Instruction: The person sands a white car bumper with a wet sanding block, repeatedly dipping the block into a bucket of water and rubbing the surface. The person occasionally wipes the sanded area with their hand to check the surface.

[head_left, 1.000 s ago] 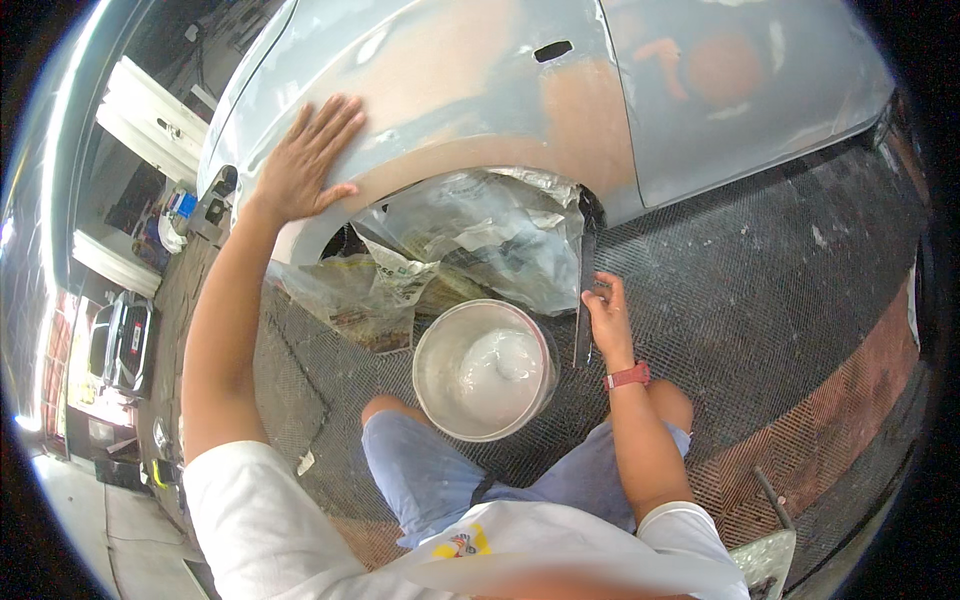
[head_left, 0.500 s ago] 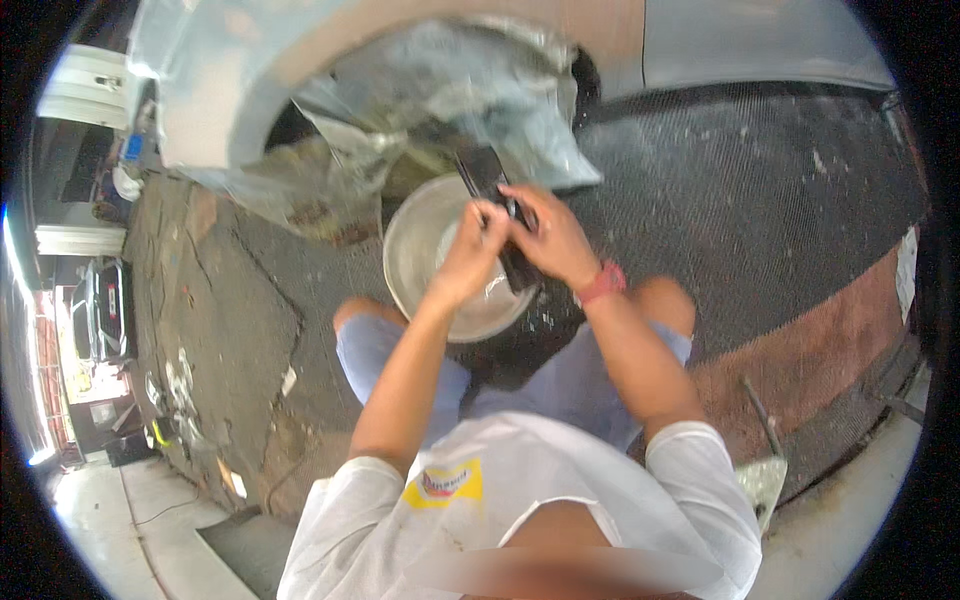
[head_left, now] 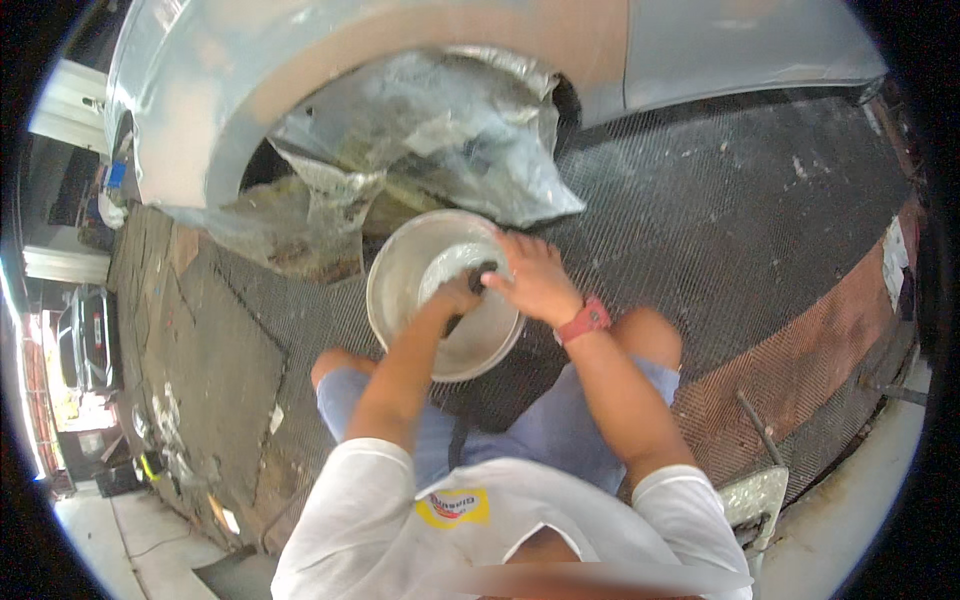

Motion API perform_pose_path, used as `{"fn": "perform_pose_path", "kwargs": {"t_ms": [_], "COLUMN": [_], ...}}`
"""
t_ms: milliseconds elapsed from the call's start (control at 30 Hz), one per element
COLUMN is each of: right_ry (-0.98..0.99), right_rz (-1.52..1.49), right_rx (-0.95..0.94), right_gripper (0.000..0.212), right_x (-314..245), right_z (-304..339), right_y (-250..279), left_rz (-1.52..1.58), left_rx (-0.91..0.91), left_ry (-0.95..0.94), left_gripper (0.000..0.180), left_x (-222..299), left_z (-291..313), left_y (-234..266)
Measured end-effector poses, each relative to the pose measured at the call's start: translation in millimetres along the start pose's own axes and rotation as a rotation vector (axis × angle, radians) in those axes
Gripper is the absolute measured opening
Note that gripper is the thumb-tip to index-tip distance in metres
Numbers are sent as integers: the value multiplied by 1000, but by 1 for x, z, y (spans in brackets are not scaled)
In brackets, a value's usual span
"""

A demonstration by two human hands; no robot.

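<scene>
A pale round bucket (head_left: 392,330) with whitish, shiny water (head_left: 445,262) in it stands between my knees. My left hand (head_left: 458,296) reaches inside the bucket, closed on a dark flat piece (head_left: 453,325), mostly hidden by the hand; I cannot make out its kind. Over the bucket's right rim is my right hand (head_left: 538,278), a red watch (head_left: 584,320) at its wrist. Its fingers are stretched out and the thumb points at the dark piece beside my left hand; whether it touches is unclear.
Ahead stands a grey car body (head_left: 730,45) with bare tan patches, its wheel arch hung with crumpled plastic sheeting (head_left: 480,140). Ribbed dark matting (head_left: 690,240) and a reddish strip (head_left: 790,360) cover the ground. A rod (head_left: 757,425) lies at the right; a dark car (head_left: 92,338) is far left.
Both hands have come down from above the bucket, the left one into it with the dark piece. My right hand has let go of the piece and spread its fingers. The view has shifted slightly.
</scene>
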State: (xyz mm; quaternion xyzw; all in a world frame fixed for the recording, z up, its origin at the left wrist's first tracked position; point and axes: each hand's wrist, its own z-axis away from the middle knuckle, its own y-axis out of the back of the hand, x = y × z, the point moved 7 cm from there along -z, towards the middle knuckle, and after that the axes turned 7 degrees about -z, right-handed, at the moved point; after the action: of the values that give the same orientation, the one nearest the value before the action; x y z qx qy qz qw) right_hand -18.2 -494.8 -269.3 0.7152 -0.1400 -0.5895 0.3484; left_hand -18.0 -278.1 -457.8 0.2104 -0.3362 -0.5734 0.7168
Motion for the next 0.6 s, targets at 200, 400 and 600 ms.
{"fn": "perform_pose_path", "kwargs": {"t_ms": [200,400,600], "right_ry": [-150,-177,-180], "right_rz": [-38,-165,-220], "right_rx": [-66,-34,-88], "right_gripper": [79,74,77], "right_x": [13,29,43], "right_z": [-4,-14,-22], "right_y": [3,16,2], "left_rz": [-405,-723,-650], "left_rx": [-239,-220,858], "left_ry": [-10,-135,-594], "left_gripper": [62,65,70], "left_x": [20,59,164], "left_z": [-11,127,346], "left_y": [-53,113,333]}}
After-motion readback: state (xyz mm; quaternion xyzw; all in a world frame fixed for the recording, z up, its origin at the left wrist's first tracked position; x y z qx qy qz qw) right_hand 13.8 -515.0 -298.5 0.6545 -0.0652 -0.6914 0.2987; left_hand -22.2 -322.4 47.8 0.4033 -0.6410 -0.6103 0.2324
